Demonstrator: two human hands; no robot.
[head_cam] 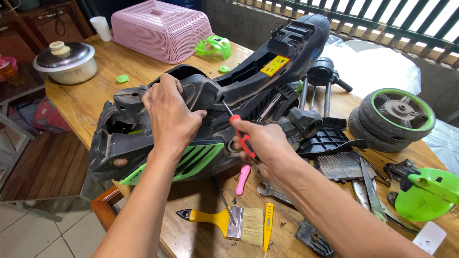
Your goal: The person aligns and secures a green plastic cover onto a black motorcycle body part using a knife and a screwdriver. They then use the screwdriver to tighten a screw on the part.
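Head view: toy bike body (158, 143), black w/ green panels, lies on its side mid-table. Left hand (169, 114) clamps its top edge, fingers curled round, prob. to steady it. Right hand (263, 143) grips a red screwdriver (241, 136), tip angled to 11 o'clock into the body. Yellow rectangular label w/ red patches (275, 65) sits at 1 o'clock. Brush (229, 222) lies at 6.

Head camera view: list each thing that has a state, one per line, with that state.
Black and green plastic toy motorcycle body: on its side, wheels off.
Left hand: gripping the body.
Right hand: holding red-handled screwdriver, tip against the body.
Pink plastic basket: upside down.
Steel pot: lidded.
Black and green wheels: detached, stacked.
Yellow-handled paintbrush: lying flat.
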